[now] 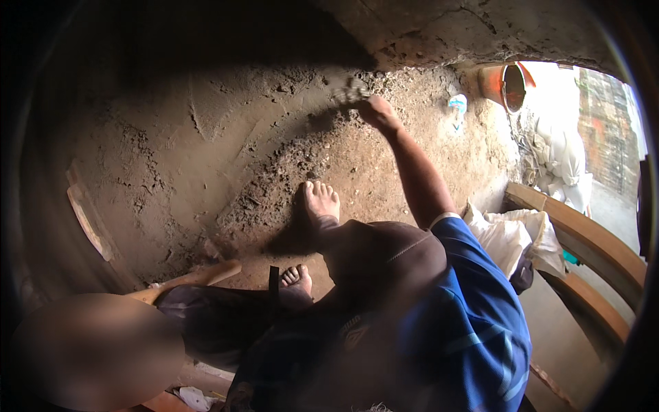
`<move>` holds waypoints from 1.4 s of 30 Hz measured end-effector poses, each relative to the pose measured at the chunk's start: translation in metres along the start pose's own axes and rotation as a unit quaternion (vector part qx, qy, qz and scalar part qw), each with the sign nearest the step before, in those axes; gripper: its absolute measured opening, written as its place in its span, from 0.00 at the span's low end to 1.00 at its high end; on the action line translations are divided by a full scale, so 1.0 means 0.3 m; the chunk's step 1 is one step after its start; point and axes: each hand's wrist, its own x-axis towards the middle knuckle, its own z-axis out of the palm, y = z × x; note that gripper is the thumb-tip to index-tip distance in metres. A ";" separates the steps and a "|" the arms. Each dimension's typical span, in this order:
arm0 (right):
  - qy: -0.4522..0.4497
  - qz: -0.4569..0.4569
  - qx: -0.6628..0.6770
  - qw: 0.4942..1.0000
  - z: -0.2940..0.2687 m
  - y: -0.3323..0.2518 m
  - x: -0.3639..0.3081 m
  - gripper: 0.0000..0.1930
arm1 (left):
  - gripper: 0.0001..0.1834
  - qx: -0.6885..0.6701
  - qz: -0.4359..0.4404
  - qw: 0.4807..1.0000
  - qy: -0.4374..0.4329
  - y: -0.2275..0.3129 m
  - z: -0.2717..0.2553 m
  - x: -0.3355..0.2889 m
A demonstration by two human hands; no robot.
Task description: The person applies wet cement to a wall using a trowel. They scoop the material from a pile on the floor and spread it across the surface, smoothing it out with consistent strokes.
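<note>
My right arm, in a blue sleeve, stretches out over the ground. At its end my right hand [379,112] looks closed, with its fingertips partly smeared and hidden. Just left of the fingers is a blurred grey, lumpy patch [351,92]; I cannot tell whether it is held or lies below. Smooth wet mortar [226,130] spreads left of the hand, bordered by a band of loose gravelly mix [274,175]. My left hand is not in view. My bare feet [320,200] rest at the edge of the mix.
An orange bucket [491,84] lies tipped at the far right, near white sacks [564,154]. A clear plastic piece [457,104] is on the ground. Curved wooden beams [583,226] and white cloth [504,237] stand right. Wooden pieces [89,216] lie left. A rough wall [480,31] rises beyond.
</note>
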 end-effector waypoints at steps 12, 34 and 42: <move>0.039 0.135 0.405 0.903 -0.146 0.029 -0.304 0.12 | 0.23 0.080 0.040 0.996 -0.015 -0.264 -0.083 0.029; 0.193 -0.218 -0.286 0.913 -0.173 -0.535 0.724 0.13 | 0.39 -0.263 -0.010 0.963 -0.061 0.452 0.057 -0.127; 0.140 -0.236 -0.235 0.932 -0.101 -0.389 0.550 0.15 | 0.33 -0.179 -0.080 0.980 -0.019 0.265 0.027 -0.112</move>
